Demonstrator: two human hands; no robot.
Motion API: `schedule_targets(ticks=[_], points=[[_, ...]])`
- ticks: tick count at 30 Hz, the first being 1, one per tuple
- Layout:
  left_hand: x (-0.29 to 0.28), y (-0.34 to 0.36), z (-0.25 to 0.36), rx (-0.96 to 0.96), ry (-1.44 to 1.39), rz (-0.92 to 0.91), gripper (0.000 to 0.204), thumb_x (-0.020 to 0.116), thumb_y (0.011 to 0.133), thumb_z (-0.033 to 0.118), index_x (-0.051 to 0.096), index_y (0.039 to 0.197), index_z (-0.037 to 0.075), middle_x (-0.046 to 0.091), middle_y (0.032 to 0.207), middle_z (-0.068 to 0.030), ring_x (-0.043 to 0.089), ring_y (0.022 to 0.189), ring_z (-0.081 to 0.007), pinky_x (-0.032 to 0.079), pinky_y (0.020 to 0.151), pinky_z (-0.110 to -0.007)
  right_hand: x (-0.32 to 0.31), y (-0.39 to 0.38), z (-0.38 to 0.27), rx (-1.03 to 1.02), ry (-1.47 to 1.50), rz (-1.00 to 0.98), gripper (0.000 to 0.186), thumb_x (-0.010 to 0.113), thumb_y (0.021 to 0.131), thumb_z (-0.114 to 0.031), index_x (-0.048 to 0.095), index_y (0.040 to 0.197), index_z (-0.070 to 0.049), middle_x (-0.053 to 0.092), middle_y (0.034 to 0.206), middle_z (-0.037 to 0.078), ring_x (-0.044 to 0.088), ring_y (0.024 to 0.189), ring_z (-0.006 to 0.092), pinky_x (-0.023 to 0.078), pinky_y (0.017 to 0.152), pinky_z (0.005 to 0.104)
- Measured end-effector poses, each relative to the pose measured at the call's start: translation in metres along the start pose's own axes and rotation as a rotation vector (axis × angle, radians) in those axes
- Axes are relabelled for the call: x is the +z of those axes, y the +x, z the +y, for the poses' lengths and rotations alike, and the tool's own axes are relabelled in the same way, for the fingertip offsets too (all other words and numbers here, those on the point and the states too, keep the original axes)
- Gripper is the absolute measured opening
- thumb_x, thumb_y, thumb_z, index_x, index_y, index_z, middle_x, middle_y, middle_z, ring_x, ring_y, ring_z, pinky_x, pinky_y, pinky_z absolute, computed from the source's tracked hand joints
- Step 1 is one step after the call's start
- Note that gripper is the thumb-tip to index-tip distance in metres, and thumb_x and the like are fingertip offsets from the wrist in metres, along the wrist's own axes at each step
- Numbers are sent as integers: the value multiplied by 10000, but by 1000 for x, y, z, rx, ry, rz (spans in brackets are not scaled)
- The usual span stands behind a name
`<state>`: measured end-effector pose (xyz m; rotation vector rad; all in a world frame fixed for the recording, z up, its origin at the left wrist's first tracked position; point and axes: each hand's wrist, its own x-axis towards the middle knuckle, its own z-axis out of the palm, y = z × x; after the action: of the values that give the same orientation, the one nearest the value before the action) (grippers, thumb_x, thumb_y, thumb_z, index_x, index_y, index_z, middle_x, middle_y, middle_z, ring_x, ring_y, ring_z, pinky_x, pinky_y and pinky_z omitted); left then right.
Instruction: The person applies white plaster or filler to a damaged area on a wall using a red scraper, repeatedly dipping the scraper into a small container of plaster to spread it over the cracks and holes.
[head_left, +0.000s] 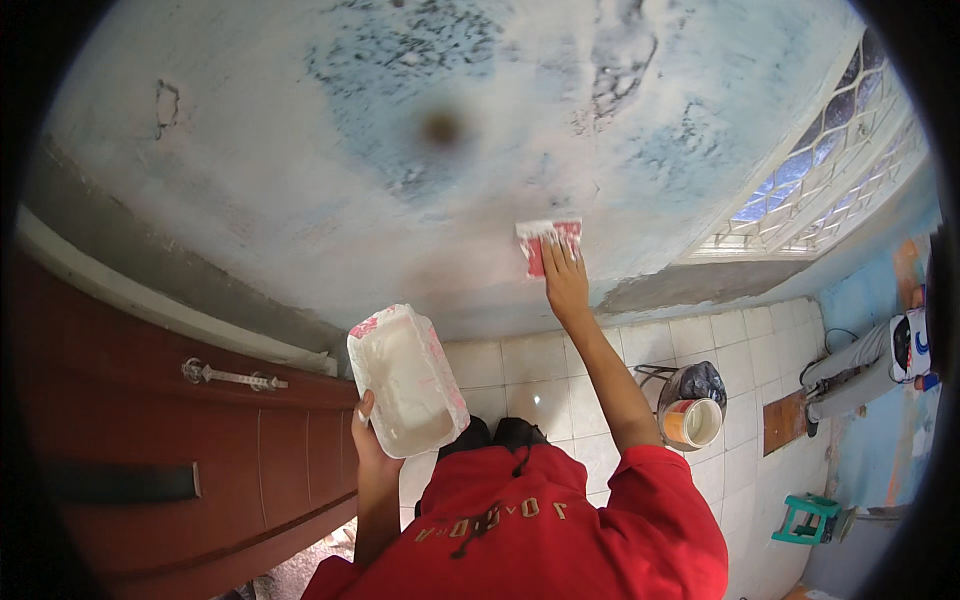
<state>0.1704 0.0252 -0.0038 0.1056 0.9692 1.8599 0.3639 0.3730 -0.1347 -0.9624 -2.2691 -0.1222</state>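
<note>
My left hand [374, 436] grips one side of a rectangular plastic tray [452, 385]. White putty coats its walls, with pink patches showing along the rim, and more putty lies inside. With my arm stretched forward, my right hand [566, 284] presses a flat red putty spreader [533, 262] to the wall. White putty covers much of the spreader, and my fingers lie over its face. Around it the wall [470, 215] has smeared white filler over blue and dark, pitted patches.
At left is a reddish-brown door [240, 450] with a metal handle [232, 376]. A bucket [692, 424] stands by a black bag [697, 381] on the tiled floor [540, 365]. Farther right are a grilled window [815, 185], a green stool [806, 519] and another person [868, 368].
</note>
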Motion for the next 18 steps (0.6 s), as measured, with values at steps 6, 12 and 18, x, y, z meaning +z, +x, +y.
schedule_targets(ticks=[6,12,18], points=[[-24,-12,12,37,-30,43,706,654,874,403,434,1405,-7,574,1314,-162,580,1184,-316,465,1016,-463,-26,-19,-36,-30,107,-50,577,476,868,-35,430,1443,-12,500,1423,186,487,1294,378,358,1075,512],[-42,-10,23,-33,0,30,737,636,868,451,425,1412,1,577,1302,-166,588,1169,-316,471,1000,-459,-82,90,-85,-32,51,213,572,522,839,-3,488,1409,-27,551,1354,178,513,1245,380,379,1057,492],[-62,-6,61,-36,-9,-60,711,634,884,422,420,1417,3,564,1331,-169,578,1194,-324,463,1021,-468,14,14,-69,-102,-63,84,556,524,868,-66,487,1422,-100,527,1400,137,505,1275,336,375,1053,492]])
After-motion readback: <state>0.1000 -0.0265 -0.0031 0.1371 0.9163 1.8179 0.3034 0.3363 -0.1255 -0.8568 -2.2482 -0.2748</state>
